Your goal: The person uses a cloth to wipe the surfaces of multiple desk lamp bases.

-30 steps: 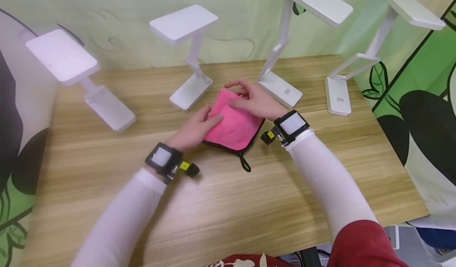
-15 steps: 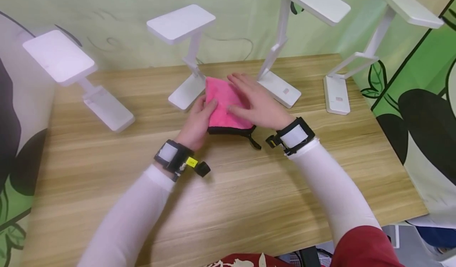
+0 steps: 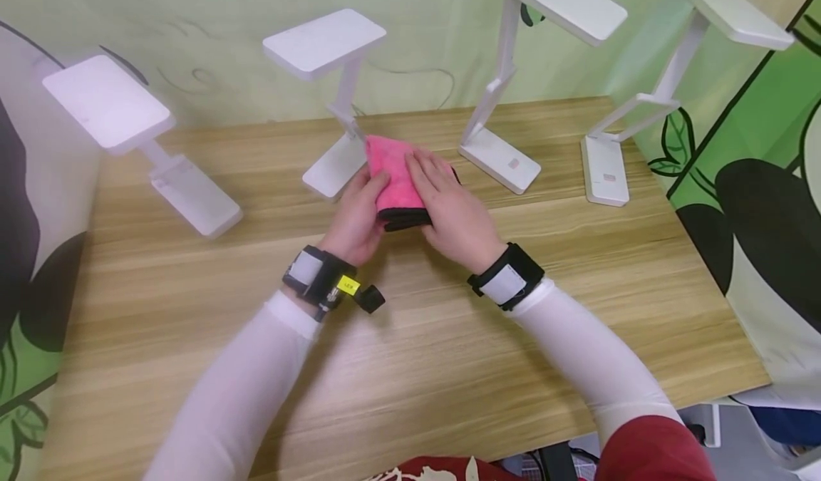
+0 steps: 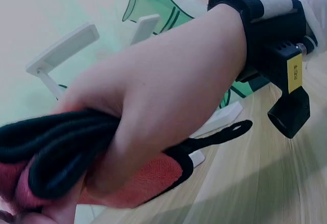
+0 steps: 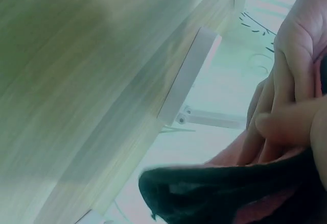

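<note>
A pink cleaning cloth (image 3: 390,171) with black trim is folded into a small pad and held just above the table, between both hands. My left hand (image 3: 355,217) grips its left side, thumb lying on top. Across the right side lies my right hand (image 3: 460,217), fingers stretched over the pink face; in the left wrist view the right thumb presses the near side of the stacked black edges. A black hanging loop (image 4: 232,133) sticks out past the right hand there. In the right wrist view the dark trim (image 5: 204,180) fills the bottom, with left fingers (image 5: 281,86) behind it.
Several white folding desk lamps stand along the back of the wooden table (image 3: 398,367). One lamp base (image 3: 333,167) is close behind the left hand; another base (image 3: 500,160) stands right of the cloth. Further lamps are at far left (image 3: 195,196) and far right (image 3: 605,171).
The cloth has gone from a wider spread square to a smaller folded pad. My right hand has swept leftward over it, and my left hand has shifted slightly up and right.
</note>
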`<action>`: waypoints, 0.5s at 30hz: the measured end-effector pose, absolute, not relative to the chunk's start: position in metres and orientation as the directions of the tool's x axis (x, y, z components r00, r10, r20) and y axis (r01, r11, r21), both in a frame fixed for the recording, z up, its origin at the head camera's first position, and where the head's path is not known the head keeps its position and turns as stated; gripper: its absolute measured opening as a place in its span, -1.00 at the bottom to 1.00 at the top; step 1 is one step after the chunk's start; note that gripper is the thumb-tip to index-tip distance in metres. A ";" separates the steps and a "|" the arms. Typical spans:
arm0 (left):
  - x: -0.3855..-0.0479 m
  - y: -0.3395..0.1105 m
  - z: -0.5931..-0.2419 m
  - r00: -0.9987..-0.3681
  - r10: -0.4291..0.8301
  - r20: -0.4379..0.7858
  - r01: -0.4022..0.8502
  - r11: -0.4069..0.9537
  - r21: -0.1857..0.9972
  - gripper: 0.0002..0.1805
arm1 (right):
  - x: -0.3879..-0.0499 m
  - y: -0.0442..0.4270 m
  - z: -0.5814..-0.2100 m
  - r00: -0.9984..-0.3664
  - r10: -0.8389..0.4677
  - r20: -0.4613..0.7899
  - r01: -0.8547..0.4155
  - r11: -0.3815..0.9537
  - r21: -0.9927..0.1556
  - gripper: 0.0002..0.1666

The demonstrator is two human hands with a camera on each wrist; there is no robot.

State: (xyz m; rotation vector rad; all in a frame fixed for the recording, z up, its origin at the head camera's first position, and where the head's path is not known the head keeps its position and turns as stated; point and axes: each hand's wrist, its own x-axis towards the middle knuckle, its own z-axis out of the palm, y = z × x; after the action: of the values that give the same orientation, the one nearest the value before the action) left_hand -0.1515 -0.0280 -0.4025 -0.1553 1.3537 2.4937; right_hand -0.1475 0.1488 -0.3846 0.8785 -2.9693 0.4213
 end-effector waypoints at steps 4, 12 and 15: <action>-0.152 -0.030 -0.405 -0.949 0.217 -0.229 -0.311 -0.510 0.802 -0.48 | -0.146 0.147 -0.386 -0.870 -0.485 0.090 -0.489 0.821 -0.296 0.11; -0.150 -0.046 -0.406 -0.945 0.249 -0.210 -0.302 -0.422 0.855 -0.39 | -0.151 0.148 -0.385 -0.886 -0.455 0.090 -0.451 0.798 -0.401 0.05; -0.144 -0.070 -0.407 -0.944 0.275 -0.181 -0.265 -0.308 0.914 -0.37 | -0.155 0.153 -0.381 -0.911 -0.402 0.090 -0.391 0.775 -0.497 0.01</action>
State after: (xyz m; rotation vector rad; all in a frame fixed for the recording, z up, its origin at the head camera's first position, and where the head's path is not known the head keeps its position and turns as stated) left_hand -0.1440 -0.0697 -0.4071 0.0123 1.6060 2.3013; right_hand -0.1545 0.1533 -0.3813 0.6658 -2.9799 0.8261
